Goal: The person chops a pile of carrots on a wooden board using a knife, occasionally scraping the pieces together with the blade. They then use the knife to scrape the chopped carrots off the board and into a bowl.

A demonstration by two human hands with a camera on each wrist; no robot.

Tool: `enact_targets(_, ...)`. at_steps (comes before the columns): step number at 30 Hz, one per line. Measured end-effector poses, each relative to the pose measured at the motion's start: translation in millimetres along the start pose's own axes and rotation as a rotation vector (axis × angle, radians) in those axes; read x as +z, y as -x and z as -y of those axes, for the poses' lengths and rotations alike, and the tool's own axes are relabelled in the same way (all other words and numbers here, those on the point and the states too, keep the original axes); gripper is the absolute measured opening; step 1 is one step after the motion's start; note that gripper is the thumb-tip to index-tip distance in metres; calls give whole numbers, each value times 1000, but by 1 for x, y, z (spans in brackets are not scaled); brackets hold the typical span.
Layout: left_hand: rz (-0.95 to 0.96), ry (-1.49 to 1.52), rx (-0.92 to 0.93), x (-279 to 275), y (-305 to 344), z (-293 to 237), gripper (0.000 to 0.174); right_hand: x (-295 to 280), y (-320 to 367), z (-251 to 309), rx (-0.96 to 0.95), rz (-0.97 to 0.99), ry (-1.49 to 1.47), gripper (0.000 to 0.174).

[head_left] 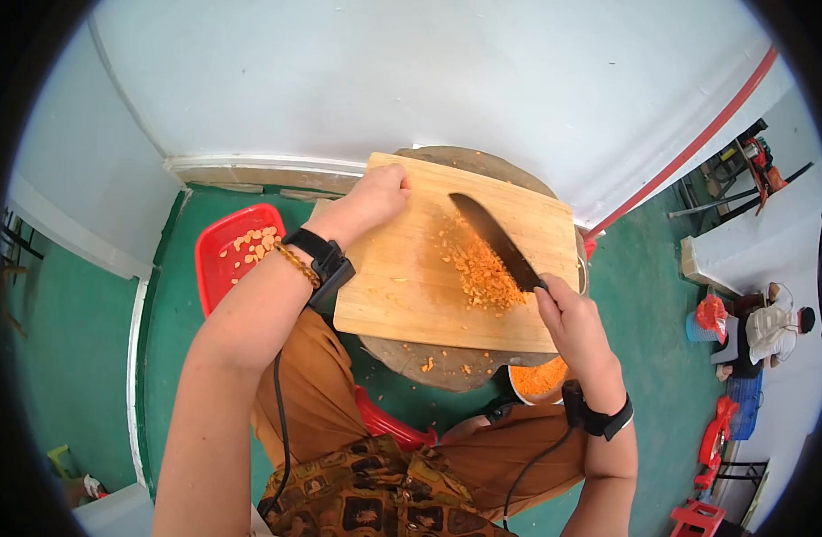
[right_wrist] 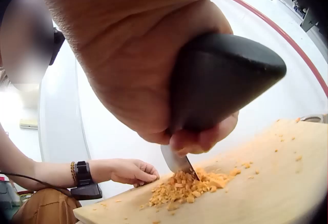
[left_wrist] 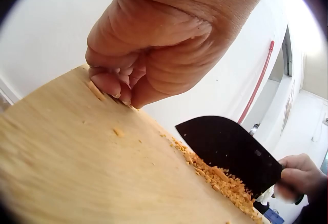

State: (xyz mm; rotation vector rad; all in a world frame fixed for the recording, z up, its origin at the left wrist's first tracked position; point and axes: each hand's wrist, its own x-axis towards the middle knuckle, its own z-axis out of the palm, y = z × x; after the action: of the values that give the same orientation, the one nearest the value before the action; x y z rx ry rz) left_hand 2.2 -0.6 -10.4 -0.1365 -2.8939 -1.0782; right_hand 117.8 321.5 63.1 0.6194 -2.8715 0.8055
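My right hand (head_left: 574, 324) grips the black handle (right_wrist: 225, 75) of a broad dark-bladed kitchen knife (head_left: 496, 242). Its blade stands edge down against a heap of finely chopped orange bits (head_left: 487, 273) on a wooden cutting board (head_left: 393, 313). Toward the board's far left corner, my left hand (head_left: 375, 199) rests with fingers curled and fingertips down at the wood. A thin orange sliver (left_wrist: 96, 91) lies right beside those fingertips in the left wrist view; I cannot tell whether they pinch any bit.
Beneath the board is a round wooden block (head_left: 402, 358) with scattered orange crumbs. A red tray (head_left: 216, 234) of pale orange pieces lies on the left. A bowl of orange bits (head_left: 538, 378) stands below the board's near right corner. White wall (head_left: 411, 80) rises behind; another person (head_left: 773, 327) sits far right.
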Motion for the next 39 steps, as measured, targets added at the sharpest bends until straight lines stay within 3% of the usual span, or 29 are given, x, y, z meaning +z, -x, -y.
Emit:
enact_targets(3, -13, 0, 6, 2, 1, 3, 12, -1, 1, 8, 49, -73, -80, 17)
enact_targets(9, -12, 3, 33, 1, -1, 3, 13, 5, 0, 1, 74, 49, 6, 16)
enact_targets(12, -4, 0, 12, 0, 1, 3, 13, 4, -1, 8, 62, -94, -84, 16)
enact_targets(18, 5, -3, 15, 1, -2, 2, 13, 8, -5, -4, 57, 73, 44, 16)
enact_targets(21, -4, 5, 14, 2, -1, 4, 13, 7, -6, 3, 35, -26, -11, 17)
enact_targets(27, 11, 3, 3, 1, -2, 0, 10, 13, -11, -6, -21, 9, 101, 16)
enact_targets(30, -6, -8, 20, 3, -2, 4, 12, 13, -13, 1, -40, -141, 18, 15)
enact_targets(36, -4, -19, 37, 2, -3, 4, 14, 19, -15, -8, 40, 4, 229, 14)
enact_targets(39, 0, -12, 11, 0, 0, 2, 14, 15, -15, -2, 44, -132, 135, 16)
